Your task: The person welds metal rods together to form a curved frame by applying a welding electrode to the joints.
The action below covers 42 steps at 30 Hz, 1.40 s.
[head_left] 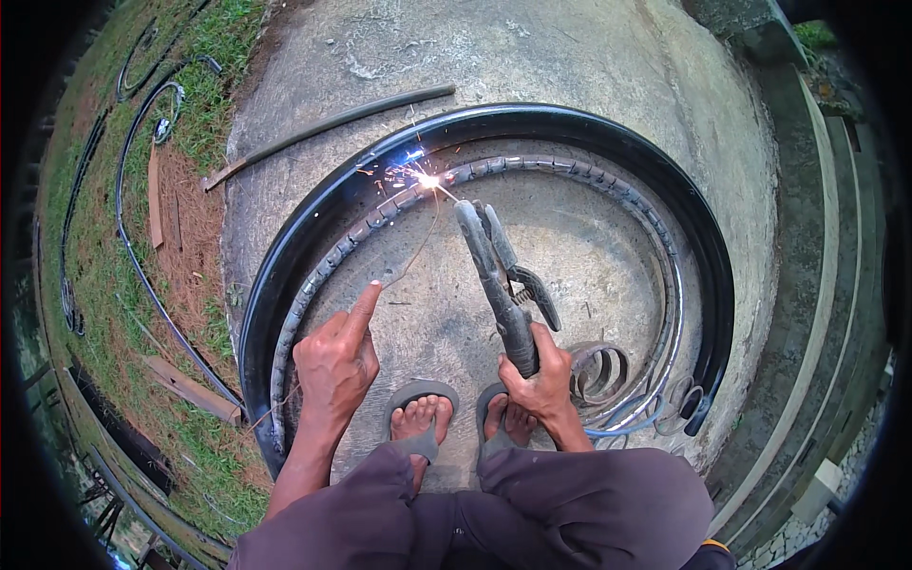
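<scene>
My right hand [541, 382] is closed round the handle of a dark welding electrode holder [503, 304]. From the holder's jaws an electrode [448, 193] reaches to a bright arc [430, 180], with orange sparks flying to its left. The arc burns on a curved metal pipe [339, 250] cut with several slots along its length. A thin wire [425, 245] runs from the same bright spot down to my left hand [334, 366]. That hand pinches the wire, its index finger pointing along it. Glare hides the joint itself.
A thick black curved pipe [705, 285] surrounds the slotted one. A straight grey pipe [332, 131] lies beyond on the concrete [589, 47]. Metal rings [600, 369] and a blue cable [627, 427] are by my right foot. Wood and bent tubes lie on the grass [214, 57].
</scene>
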{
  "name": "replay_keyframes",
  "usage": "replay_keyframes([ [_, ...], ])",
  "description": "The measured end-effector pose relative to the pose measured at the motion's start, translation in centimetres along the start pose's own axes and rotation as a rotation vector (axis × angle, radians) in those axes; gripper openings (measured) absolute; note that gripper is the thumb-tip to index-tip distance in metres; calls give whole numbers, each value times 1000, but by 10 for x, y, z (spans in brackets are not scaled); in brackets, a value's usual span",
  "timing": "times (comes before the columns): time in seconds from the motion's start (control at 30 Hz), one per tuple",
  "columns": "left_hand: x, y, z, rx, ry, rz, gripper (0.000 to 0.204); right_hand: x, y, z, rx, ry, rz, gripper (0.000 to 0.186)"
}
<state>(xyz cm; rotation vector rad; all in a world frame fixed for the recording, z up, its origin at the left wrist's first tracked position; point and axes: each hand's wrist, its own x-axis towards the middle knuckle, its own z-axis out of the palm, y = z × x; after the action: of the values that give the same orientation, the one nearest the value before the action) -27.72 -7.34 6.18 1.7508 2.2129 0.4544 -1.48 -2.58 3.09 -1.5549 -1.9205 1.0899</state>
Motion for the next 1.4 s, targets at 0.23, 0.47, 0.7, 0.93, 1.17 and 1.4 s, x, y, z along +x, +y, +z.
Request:
replay_keyframes([
  [0.23,-8,10,-17,3,37,-14,59,-5,-3,-2,37,45,-28,38],
  [0.47,-11,-2,-13,66,18,-33,59,-2,-3,1,-14,-5,-45,39],
  [0.7,-11,-2,-14,56,-10,-58,56,-2,-3,3,20,-31,-29,40],
  [0.93,-10,-2,-12,43,-40,-74,54,-1,-2,5,6,-57,-24,42],
  [1.17,-10,-2,-12,22,-29,-63,58,-1,-5,5,-5,-46,-49,45],
  [1.4,-10,-3,-11,16,-12,-56,59,1,-7,5,5,-56,-29,45],
])
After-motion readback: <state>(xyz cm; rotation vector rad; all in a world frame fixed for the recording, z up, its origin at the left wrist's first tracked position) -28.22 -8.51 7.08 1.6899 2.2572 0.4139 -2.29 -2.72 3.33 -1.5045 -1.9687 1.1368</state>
